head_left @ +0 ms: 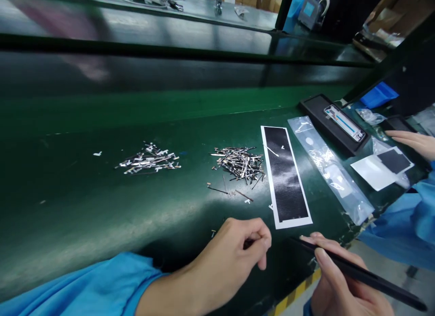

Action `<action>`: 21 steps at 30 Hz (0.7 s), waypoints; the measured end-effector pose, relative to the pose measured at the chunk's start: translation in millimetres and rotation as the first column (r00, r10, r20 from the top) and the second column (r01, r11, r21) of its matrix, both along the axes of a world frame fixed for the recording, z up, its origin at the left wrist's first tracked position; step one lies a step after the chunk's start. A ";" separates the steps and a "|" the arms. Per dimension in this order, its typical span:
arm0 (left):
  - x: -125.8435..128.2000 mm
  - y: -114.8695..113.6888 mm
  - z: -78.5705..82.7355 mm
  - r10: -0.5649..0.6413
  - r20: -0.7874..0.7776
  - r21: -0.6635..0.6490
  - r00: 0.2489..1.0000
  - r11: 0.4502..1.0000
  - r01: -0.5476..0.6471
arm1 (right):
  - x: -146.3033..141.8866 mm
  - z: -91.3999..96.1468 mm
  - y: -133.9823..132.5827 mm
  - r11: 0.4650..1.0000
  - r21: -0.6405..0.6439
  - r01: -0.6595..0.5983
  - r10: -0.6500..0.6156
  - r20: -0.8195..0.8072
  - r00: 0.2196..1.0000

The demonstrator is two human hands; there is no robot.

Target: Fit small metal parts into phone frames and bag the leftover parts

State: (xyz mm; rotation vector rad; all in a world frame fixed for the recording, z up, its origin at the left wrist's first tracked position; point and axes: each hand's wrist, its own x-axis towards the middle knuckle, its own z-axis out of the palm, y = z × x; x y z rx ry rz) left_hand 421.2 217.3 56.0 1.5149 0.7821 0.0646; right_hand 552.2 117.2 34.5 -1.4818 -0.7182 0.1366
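My left hand (pixel 233 255) curls inward, so I cannot see whether its fingertips hold anything. My right hand (pixel 335 286) runs off the bottom edge, and the tip of its black tool (pixel 367 275) blurs into the dark bench (pixel 68 207). A pinkish smear (pixel 68 26) at upper left is unreadable. The right edge cuts a co-worker's hand (pixel 414 141).

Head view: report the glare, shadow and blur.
In the head view, whitish glare streaks the black sheet and glints off the bag; in the head view, a dark shadow lies on the table beside the left hand; at the head view's upper left, a pinkish smear is too blurred to identify.
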 end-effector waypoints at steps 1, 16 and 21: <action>-5.7 -0.5 0.0 -0.033 -0.036 0.130 0.999 0.991 0.037 | 0.8 -0.8 -0.4 1.000 -0.004 -0.003 0.003 0.007 1.000; -56.2 -1.6 -4.2 -0.113 -0.177 0.682 0.978 0.702 0.204 | -6.8 4.7 7.4 0.984 -0.153 0.096 -0.124 -0.187 0.974; -42.9 29.6 2.5 -0.063 -0.250 0.843 0.966 0.477 0.249 | -13.1 8.2 23.2 0.987 -0.156 0.026 -0.046 -0.129 0.991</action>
